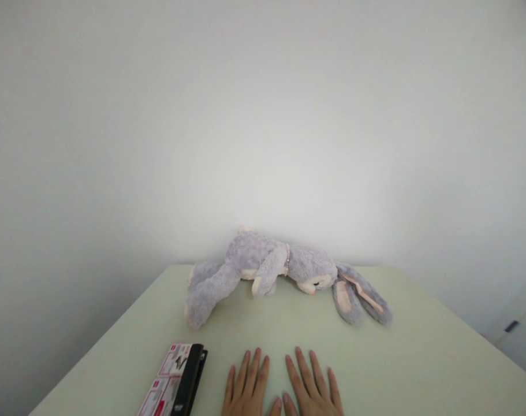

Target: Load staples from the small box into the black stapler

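One plush rabbit (284,271), one boxed item (176,381) and two flat hands, the left hand (245,387) and the right hand (310,387), were counted on one counter (418,358).

This looks like a plain room in a home. A pale green table (418,358) stands against a bare white wall (263,115) at 12 o'clock. A grey stuffed rabbit (271,268) lies on its side at the far edge, and a small box (174,381) with red and white print sits at 7 o'clock.
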A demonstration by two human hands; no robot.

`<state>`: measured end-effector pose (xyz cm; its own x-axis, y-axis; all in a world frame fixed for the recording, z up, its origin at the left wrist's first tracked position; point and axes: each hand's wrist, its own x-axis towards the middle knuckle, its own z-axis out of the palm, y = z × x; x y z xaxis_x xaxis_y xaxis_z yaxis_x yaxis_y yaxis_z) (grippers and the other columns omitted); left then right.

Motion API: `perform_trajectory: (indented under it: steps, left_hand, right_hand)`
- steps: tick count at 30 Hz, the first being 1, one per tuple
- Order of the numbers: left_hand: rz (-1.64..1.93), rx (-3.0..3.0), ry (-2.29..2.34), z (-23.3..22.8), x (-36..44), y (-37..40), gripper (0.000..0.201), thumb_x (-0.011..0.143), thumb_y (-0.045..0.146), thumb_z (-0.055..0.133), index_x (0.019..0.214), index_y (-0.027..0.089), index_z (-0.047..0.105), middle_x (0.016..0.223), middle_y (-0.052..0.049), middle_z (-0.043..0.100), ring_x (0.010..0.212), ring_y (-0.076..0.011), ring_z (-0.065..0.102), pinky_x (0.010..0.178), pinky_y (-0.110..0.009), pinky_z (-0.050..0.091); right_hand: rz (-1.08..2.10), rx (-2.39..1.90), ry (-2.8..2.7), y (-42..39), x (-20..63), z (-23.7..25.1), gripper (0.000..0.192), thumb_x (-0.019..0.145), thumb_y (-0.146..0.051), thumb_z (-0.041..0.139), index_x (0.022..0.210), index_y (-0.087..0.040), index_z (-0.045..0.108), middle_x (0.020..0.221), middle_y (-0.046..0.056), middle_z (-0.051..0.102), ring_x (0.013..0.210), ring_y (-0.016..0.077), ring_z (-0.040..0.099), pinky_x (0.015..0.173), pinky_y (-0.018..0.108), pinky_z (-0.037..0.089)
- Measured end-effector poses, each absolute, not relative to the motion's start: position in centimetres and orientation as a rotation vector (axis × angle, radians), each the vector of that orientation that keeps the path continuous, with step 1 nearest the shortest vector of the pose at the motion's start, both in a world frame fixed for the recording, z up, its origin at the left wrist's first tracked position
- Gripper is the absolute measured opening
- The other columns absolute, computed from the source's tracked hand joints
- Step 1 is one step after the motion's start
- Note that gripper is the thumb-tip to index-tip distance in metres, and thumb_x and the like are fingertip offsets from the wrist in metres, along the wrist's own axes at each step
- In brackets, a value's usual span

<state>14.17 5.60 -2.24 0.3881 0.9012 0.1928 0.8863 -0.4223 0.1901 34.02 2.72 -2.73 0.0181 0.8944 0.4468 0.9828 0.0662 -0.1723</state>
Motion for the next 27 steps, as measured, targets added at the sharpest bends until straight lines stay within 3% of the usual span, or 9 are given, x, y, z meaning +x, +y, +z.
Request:
perform_trajectory:
  steps: [9,13,18,27]
  left_hand:
    - [0.547,2.537,1.926,-2.9,16.4,4.6,0.069,0.083,0.041,0.062,0.149,0.035,0.045,0.16,0.001,0.035,0.147,-0.0358,0.038,0.12,-0.062,0.029]
    - [0.54,2.601,1.84,-2.3,15.5,4.6,0.07,0.087,0.045,0.059,0.153,0.035,0.038,0.162,0.001,0.033,0.146,-0.0353,0.039,0.117,-0.06,0.033]
    - [0.555,2.728,1.64,-0.8,14.1,4.4,0.067,0.098,0.054,0.046,0.158,0.036,0.02,0.164,0.0,0.03,0.146,-0.0321,0.041,0.114,-0.053,0.039]
    - [0.551,2.756,1.645,-0.7,14.0,4.4,0.069,0.099,0.054,0.044,0.159,0.036,0.015,0.163,0.0,0.03,0.145,-0.0312,0.041,0.112,-0.053,0.041]
  right_hand:
    - [-0.361,-1.941,-2.011,2.6,33.9,-2.4,0.06,0.091,-0.057,0.048,0.148,-0.038,0.046,0.157,0.0,0.039,0.142,0.0395,0.044,0.115,0.068,0.031]
    - [-0.302,-1.929,-2.038,2.2,34.3,-1.4,0.06,0.093,-0.059,0.046,0.15,-0.039,0.041,0.158,-0.001,0.035,0.144,0.0393,0.04,0.115,0.068,0.032]
    - [-0.103,-1.862,-2.17,1.8,35.4,0.6,0.06,0.098,-0.064,0.035,0.153,-0.044,0.023,0.16,-0.003,0.027,0.146,0.0372,0.037,0.112,0.069,0.038]
    - [0.026,-1.89,-2.197,1.8,35.5,1.1,0.06,0.099,-0.065,0.029,0.154,-0.044,0.013,0.162,-0.003,0.02,0.149,0.0376,0.028,0.113,0.073,0.033]
